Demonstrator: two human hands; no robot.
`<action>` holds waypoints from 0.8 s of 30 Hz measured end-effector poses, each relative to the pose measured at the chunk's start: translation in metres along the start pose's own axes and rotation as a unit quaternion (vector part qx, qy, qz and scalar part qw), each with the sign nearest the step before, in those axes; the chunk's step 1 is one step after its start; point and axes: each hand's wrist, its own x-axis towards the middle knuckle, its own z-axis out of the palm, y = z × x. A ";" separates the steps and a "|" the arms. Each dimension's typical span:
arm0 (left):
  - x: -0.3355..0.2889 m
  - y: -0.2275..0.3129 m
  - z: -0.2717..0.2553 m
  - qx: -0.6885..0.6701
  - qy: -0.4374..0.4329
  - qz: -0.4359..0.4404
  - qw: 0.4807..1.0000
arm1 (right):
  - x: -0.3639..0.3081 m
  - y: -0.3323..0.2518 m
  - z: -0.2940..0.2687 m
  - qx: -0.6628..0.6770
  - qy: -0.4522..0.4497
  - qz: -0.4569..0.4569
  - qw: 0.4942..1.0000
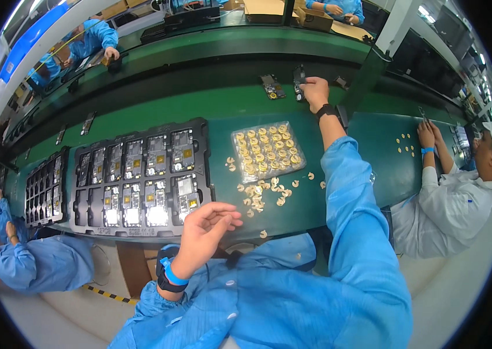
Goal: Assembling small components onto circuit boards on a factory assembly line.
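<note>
My right hand (315, 93) reaches to the far green belt, fingers closed on the lower end of a narrow dark circuit board (299, 77). Another circuit board (272, 86) with a round gold part lies just left of it. My left hand (210, 228) hovers by the table's near edge, fingers loosely stretched, with nothing visible in it. It is nearest to the large black tray (141, 231) of circuit boards and a scatter of small cream-coloured curved pieces (256, 198). A clear blister tray (239, 139) filled with rows of round gold parts lies between my hands.
A second black tray (46, 224) stands left of the large one. A grey post (368, 72) rises beside my right forearm. More boards (88, 123) lie on the belt. Co-workers sit at the right (443, 203), the left (42, 262) and across the line.
</note>
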 end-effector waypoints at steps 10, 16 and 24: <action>0.014 0.015 0.020 -0.067 0.121 0.067 0.988 | -0.227 -0.151 -0.085 0.297 -0.376 0.037 0.877; 0.012 -0.001 0.019 -0.112 0.142 0.091 0.979 | -0.311 -0.137 -0.087 0.157 -0.331 -0.053 0.929; -0.007 -0.015 -0.010 -0.044 0.171 0.097 0.980 | -0.274 -0.102 -0.085 -0.145 -0.296 -0.306 0.893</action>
